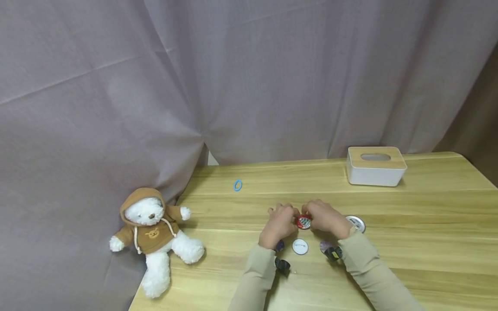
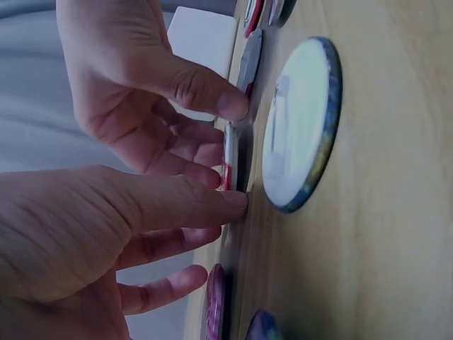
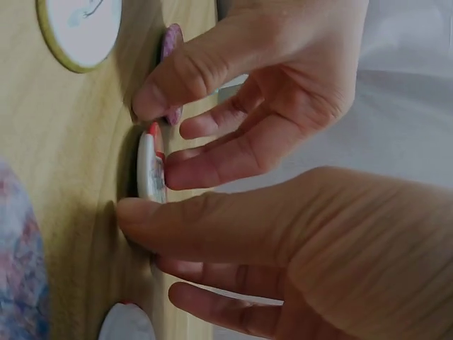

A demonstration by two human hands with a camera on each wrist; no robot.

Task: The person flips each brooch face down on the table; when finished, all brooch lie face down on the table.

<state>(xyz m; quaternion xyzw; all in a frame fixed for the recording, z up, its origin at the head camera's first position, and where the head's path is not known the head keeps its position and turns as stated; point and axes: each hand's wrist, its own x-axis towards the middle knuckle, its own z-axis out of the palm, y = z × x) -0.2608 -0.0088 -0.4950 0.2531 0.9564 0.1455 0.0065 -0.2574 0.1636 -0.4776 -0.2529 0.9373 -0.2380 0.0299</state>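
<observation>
Red, thin, round badge (image 1: 304,222) — in the pinch of left hand (image 1: 279,223) and right hand (image 1: 326,217)

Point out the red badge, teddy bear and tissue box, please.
Red badge (image 1: 304,222): head view, on its printed face.
Teddy bear (image 1: 157,242): head view, on its brown hoodie.
Tissue box (image 1: 375,176): head view, on its white front.

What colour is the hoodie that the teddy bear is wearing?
The hoodie is brown; the head view shows it best.

Two hands (image 1: 326,217), five-plus badges (image 1: 303,222), one teddy (image 1: 157,235)
</observation>
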